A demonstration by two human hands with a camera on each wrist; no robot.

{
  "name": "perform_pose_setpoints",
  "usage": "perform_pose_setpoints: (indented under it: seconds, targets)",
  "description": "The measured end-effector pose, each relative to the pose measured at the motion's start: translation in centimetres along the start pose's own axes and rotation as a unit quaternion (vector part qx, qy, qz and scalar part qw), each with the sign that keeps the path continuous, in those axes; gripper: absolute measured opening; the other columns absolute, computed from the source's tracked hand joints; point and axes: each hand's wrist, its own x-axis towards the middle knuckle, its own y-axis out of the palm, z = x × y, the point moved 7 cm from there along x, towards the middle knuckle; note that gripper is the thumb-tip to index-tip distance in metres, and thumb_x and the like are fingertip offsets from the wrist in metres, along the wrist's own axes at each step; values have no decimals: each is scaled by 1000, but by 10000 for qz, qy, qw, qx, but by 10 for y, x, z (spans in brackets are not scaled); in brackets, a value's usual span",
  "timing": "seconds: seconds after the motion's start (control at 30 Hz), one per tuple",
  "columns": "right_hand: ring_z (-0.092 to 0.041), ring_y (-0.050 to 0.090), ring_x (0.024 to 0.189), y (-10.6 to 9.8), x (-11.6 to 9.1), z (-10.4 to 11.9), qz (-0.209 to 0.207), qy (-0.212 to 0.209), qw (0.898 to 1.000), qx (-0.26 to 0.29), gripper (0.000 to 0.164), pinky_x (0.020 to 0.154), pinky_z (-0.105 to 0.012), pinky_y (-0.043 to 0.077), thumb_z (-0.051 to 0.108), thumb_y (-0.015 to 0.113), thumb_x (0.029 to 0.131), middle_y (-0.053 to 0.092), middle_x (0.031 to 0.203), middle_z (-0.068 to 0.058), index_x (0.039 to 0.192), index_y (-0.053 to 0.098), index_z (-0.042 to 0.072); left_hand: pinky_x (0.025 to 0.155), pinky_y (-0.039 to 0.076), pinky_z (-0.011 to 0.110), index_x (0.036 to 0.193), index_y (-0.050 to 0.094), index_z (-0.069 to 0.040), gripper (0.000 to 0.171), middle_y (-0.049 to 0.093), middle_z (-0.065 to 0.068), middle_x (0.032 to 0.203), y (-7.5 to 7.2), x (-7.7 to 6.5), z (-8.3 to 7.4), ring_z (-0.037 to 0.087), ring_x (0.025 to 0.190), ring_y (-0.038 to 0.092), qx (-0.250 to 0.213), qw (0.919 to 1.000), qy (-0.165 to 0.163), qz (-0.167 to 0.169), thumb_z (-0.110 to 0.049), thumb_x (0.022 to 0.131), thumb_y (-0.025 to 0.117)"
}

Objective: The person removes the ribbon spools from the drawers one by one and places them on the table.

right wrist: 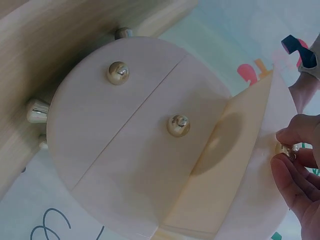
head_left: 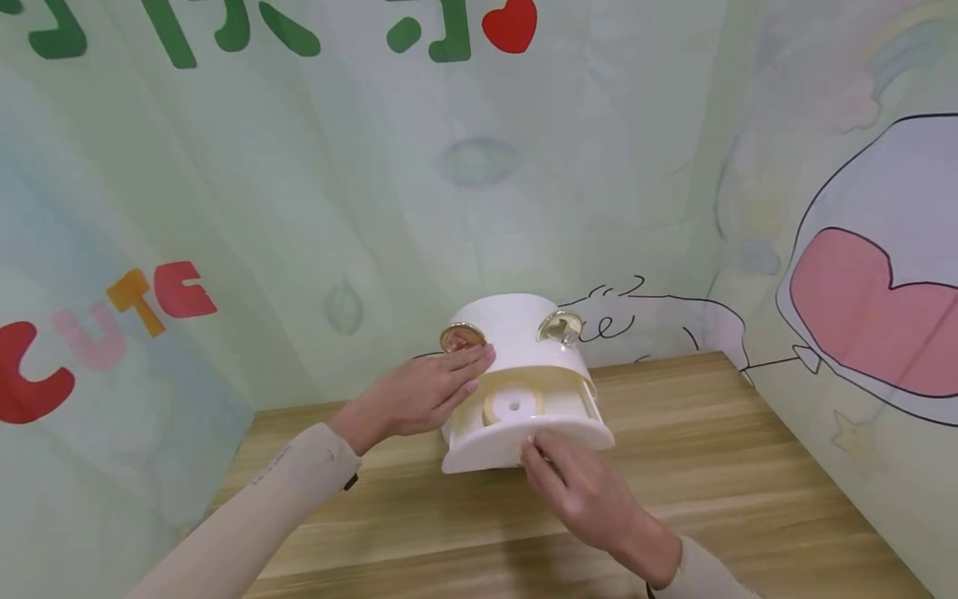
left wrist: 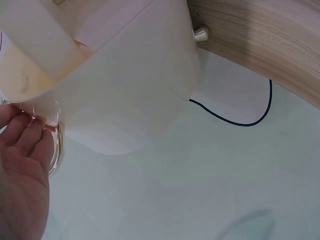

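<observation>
A white round-fronted drawer box (head_left: 512, 324) stands on the table, its top drawer (head_left: 482, 451) pulled out toward me. On its left shoulder, beside a shiny gold ear (head_left: 460, 335), my left hand (head_left: 419, 393) rests with fingers extended. My right hand (head_left: 587, 495) pinches the small gold knob (right wrist: 285, 149) on the drawer front between thumb and fingers. Inside the drawer lies a pale disc (head_left: 514, 405) with a small central hole. Two lower drawers keep their own gold knobs, one in the middle (right wrist: 178, 125) and one at the bottom (right wrist: 118, 73), both flush with the front.
Short gold feet (right wrist: 37, 111) hold the box on the wood-grain table (head_left: 674, 449). Close behind it hangs a pale green printed curtain (head_left: 599, 208), which also closes off both sides. A second gold ear (head_left: 560, 326) sticks up on the box's right.
</observation>
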Motion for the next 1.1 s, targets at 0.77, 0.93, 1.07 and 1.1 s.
perform_pose_setpoints:
  seconds: [0.77,0.93,1.07,1.1]
  targets:
    - [-25,72,84,-24,2,24,-237,-545,9982,-122,28,73,-31,63,5,50,109,74,96,-18,105,75,-8,118,48,46,159,44,-3,51,47,12,165,-2,0,-2,27,152,48,334,9986,219,-360,-22,111,46]
    - [-25,72,88,-20,-7,29,-62,-596,9982,-59,29,74,-31,63,3,46,110,73,100,-18,108,74,-7,118,48,46,160,43,-4,52,46,10,166,-1,-1,-1,26,153,47,343,9989,111,-312,-24,112,44]
    - [-25,72,88,-18,-12,31,-22,-635,9980,-62,29,73,-31,62,4,46,110,73,101,-18,108,73,-6,117,49,46,160,43,-5,52,45,9,166,-1,-2,-2,25,153,46,324,9991,37,-265,-25,112,43]
    - [-24,72,88,-18,-13,31,-21,-630,9980,-54,29,73,-30,62,4,46,110,73,101,-18,108,73,-6,117,49,46,161,42,-6,52,45,9,166,-1,-2,-2,25,153,46,333,9991,30,-253,-25,112,43]
